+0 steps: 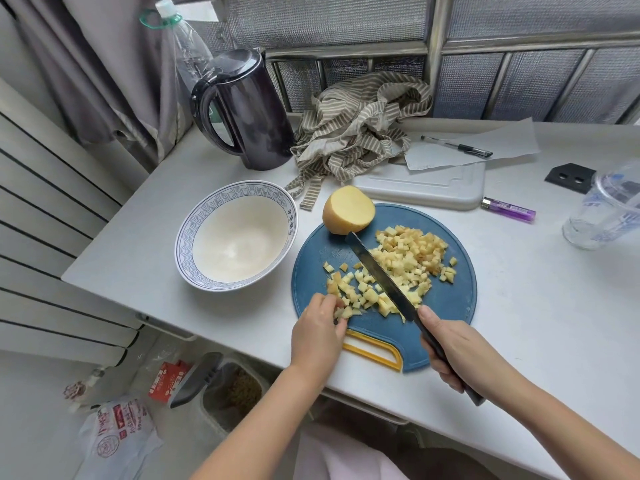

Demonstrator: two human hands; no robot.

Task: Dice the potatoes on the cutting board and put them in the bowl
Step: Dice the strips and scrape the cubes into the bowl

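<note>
The left hand (320, 327) reaches in from the table's (138, 251) near edge, knuckles up, its fingers curled down and pinching a few potato cubes (412, 258) at the near-left part of the cutting board (450, 306). The right hand (457, 351) is wrapped round the dark handle of the knife (384, 275). Its long grey blade slants away across the heap of pale, rough-cut cubes. The board is a round, matte blue plastic disc with a yellow handle slot, lying by the table's near edge. A smooth, domed half potato (348, 211) sits on its far rim. The glossy white bowl (183, 237), banded in a blue wave pattern, stands just left of the board.
</note>
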